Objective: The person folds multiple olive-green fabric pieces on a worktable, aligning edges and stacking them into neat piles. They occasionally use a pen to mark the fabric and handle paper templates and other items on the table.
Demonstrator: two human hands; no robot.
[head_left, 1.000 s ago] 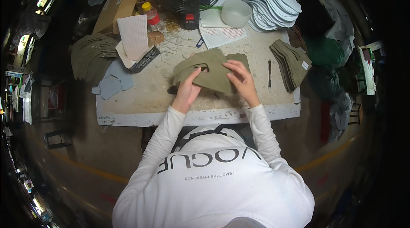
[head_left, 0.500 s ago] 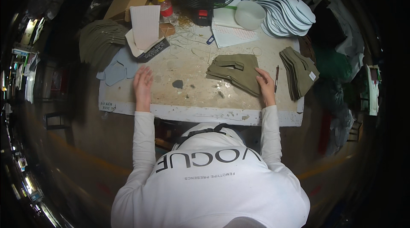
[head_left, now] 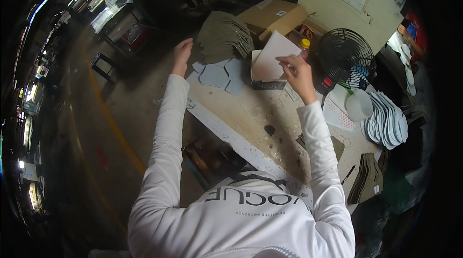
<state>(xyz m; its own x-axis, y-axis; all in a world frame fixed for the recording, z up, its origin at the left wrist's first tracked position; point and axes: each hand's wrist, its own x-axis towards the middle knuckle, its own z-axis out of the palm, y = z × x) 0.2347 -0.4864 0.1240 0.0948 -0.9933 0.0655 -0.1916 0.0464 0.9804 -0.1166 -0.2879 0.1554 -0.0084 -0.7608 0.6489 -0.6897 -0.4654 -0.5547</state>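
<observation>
My right hand is over the box of white gridded sheets, its fingers bent and apart; nothing shows in them. Beneath it, the upright white gridded sheet leans in a small open box. My left hand is raised beside the table's left end, fingers stretched out and holding nothing visible. Closest to it is a fanned stack of olive fabric pieces, with pale blue cut pieces lying below. My right forearm partly covers another olive stack.
A black fan, a yellow-capped bottle and a cardboard box stand at the back. To the right are a translucent bowl, stacked pale blue pieces, a pen and more olive pieces.
My view has swung left. My right hand has left the middle olive stack and reached across to the box of sheets. My left hand has moved out past the table's left end.
</observation>
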